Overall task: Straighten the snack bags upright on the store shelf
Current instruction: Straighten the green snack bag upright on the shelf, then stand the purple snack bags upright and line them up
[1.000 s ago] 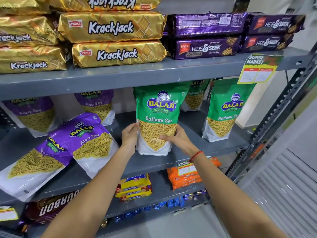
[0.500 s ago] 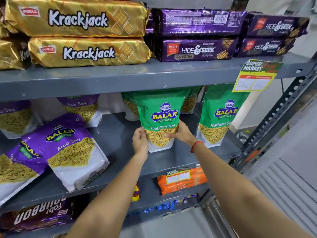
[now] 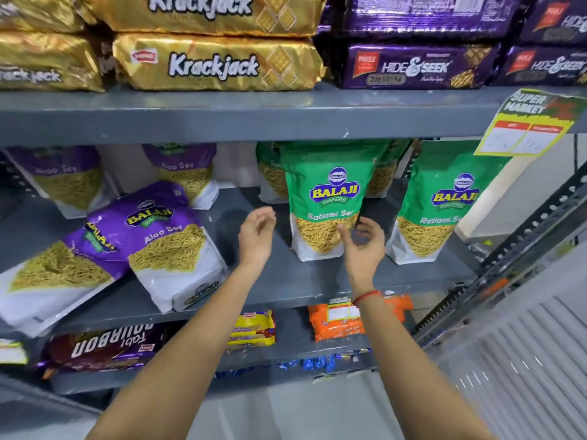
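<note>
A green Ratlami Sev bag (image 3: 330, 198) stands upright on the grey middle shelf (image 3: 286, 281). My left hand (image 3: 255, 235) is just left of it, fingers apart, holding nothing. My right hand (image 3: 362, 246) is at its lower right corner, open too, fingertips close to the bag. A second green bag (image 3: 438, 201) stands upright to the right, and more green bags (image 3: 270, 173) stand behind. Two purple Aloo Sev bags lie tipped over at the left: one (image 3: 165, 236) leaning back, the other (image 3: 54, 274) flat beneath it. Two more purple bags (image 3: 187, 173) stand at the back.
Gold Krackjack packs (image 3: 216, 63) and purple Hide & Seek packs (image 3: 416, 66) fill the upper shelf. A yellow price tag (image 3: 527, 125) hangs from its edge. Below are Bourbon packs (image 3: 108, 347), yellow packs (image 3: 254, 328) and orange packs (image 3: 340, 322). A perforated metal upright (image 3: 524, 236) stands at the right.
Both hands have let go of the green Ratlami Sev bag and drawn apart. The bag now stands alone, set further back on the shelf.
</note>
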Demonstrator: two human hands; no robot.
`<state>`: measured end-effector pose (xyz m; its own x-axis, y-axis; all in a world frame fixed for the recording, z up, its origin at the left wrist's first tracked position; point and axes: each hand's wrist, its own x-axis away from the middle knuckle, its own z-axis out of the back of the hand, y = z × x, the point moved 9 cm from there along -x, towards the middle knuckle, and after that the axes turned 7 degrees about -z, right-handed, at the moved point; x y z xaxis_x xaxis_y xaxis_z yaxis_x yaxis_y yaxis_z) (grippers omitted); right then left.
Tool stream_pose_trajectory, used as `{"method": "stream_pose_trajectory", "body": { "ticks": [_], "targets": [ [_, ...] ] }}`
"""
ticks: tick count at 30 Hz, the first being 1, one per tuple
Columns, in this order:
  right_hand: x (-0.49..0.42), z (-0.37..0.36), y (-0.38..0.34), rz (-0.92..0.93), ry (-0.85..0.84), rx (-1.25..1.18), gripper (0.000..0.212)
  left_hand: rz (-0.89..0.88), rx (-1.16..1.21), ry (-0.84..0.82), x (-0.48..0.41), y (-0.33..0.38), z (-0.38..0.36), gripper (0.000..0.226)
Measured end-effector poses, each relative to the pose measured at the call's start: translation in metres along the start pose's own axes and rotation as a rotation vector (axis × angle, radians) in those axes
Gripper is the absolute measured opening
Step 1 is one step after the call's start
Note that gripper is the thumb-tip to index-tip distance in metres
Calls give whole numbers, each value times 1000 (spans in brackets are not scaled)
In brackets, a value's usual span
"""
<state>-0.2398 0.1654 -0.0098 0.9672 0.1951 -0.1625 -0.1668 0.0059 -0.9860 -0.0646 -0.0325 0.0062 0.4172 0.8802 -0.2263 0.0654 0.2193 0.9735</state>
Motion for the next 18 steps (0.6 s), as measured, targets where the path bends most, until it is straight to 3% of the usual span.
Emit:
{"method": "stream_pose_trajectory", "body": {
  "ticks": [2, 5, 8, 11, 14, 16, 18],
  "targets": [
    [29, -17, -17, 130, 18, 18, 21, -53, -26, 51, 0, 16, 35, 18],
    [69, -85, -30, 161, -263, 66, 13, -107, -90, 242, 6, 30, 107, 18],
    [108, -163, -27, 46, -607, 159, 26, -43, -202, 468, 24, 21, 178, 19],
    [144, -219, -15, -135, -898, 329, 48, 79, -273, 573, 41, -4, 229, 23],
    [170, -244, -6, -270, -1078, 395, 53, 288, -222, 508, 48, -41, 247, 39],
    [175, -249, 1, -345, -1091, 375, 56, 531, -53, 303, 57, -69, 231, 45],
    [176, -248, 3, -366, -1073, 358, 52, 685, 70, 46, 69, -80, 208, 36]
  ]
}}
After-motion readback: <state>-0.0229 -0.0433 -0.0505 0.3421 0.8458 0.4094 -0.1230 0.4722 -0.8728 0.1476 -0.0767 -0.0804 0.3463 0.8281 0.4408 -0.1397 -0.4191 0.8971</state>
